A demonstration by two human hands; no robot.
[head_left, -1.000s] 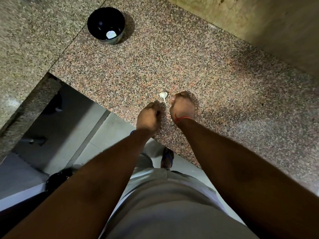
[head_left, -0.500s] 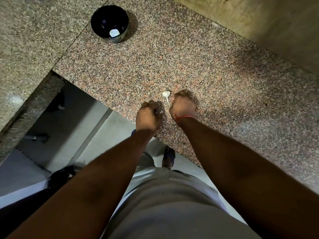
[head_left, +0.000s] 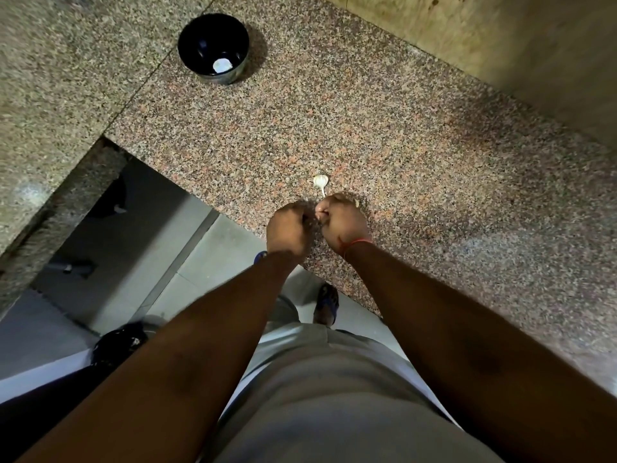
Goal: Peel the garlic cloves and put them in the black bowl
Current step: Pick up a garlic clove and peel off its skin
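The black bowl (head_left: 213, 48) stands at the far left of the granite counter, with one peeled white clove (head_left: 222, 65) at its bottom. A small garlic bulb (head_left: 321, 181) with a thin stalk lies on the counter just beyond my hands. My left hand (head_left: 288, 230) is curled into a fist at the counter's front edge. Close beside it, not touching, my right hand (head_left: 344, 222) has its fingers closed, and a pale bit of a garlic clove (head_left: 320, 215) shows at its fingertips. The rest of the clove is hidden.
The speckled granite counter (head_left: 417, 155) runs away to the right, up to a wall (head_left: 484, 38). A second slab (head_left: 56, 88) joins it on the left. Below the counter's edge lie a tiled floor (head_left: 213, 259), my foot in a sandal (head_left: 326, 304), and a dark bag (head_left: 118, 342).
Both hands stayed together at the counter's edge, working with small movements. The view shifted slightly, so the bowl and garlic bulb sit a little differently in the frame.
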